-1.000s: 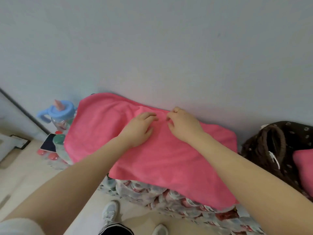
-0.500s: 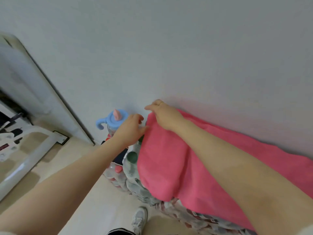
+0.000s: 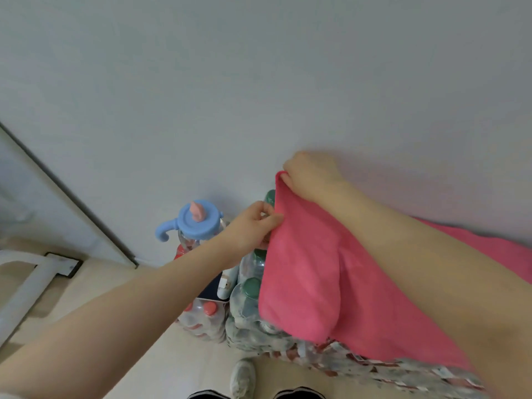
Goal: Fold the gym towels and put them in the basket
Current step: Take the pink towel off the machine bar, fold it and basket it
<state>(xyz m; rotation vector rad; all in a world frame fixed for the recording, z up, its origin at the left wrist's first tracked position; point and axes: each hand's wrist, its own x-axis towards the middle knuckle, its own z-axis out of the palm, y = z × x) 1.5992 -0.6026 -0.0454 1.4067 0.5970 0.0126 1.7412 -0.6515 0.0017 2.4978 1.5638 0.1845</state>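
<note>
Folding step: both hands, left hand and right hand, pinch pink towel end beside the blue cup; next, carry it across evenly.

shrink-wrapped packs of bottles (green caps showing) carry the pink towel draped directly on top.

The pink towel runs off the right edge and hides most bottles beneath.
</note>
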